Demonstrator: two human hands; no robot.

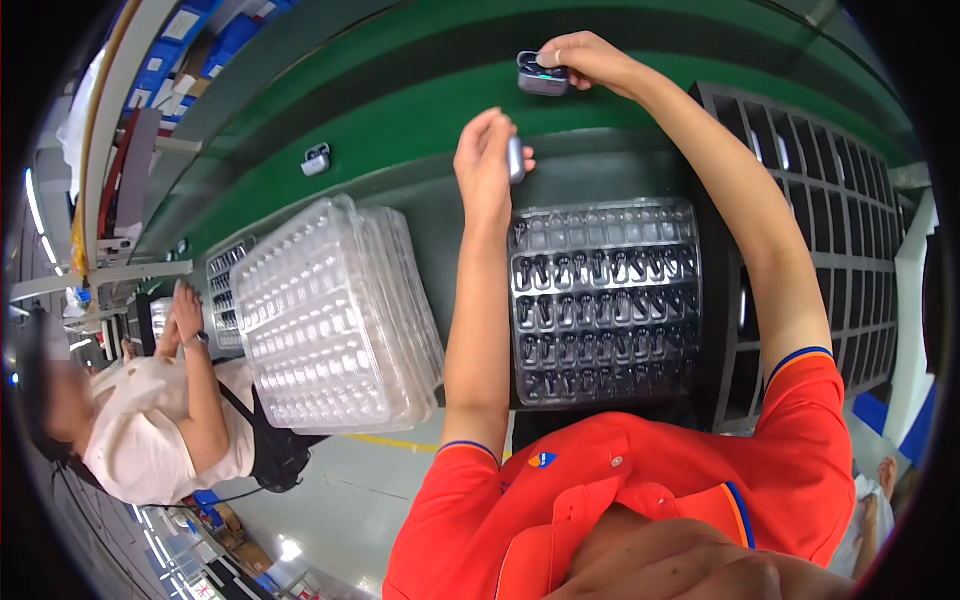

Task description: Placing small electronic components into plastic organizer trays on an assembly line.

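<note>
Beyond the earbud tray point(603, 234), left hand point(486, 165) curled around a silver-grey case point(515, 159)
Farther from that tray, right hand point(592, 62) pinching an open earbud charging case point(541, 86)

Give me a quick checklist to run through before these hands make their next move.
1. Left hand holding the silvery case: ok.
2. Right hand on the far case: ok.
3. Far case open: ok.
4. Contents of the far case properly seated: cannot tell, too small and partly covered.
5. Earbud tray stocked: ok, its nearer rows hold dark earbuds.
6. Tray's farthest row full: not ok, mostly unfilled pockets.
</note>
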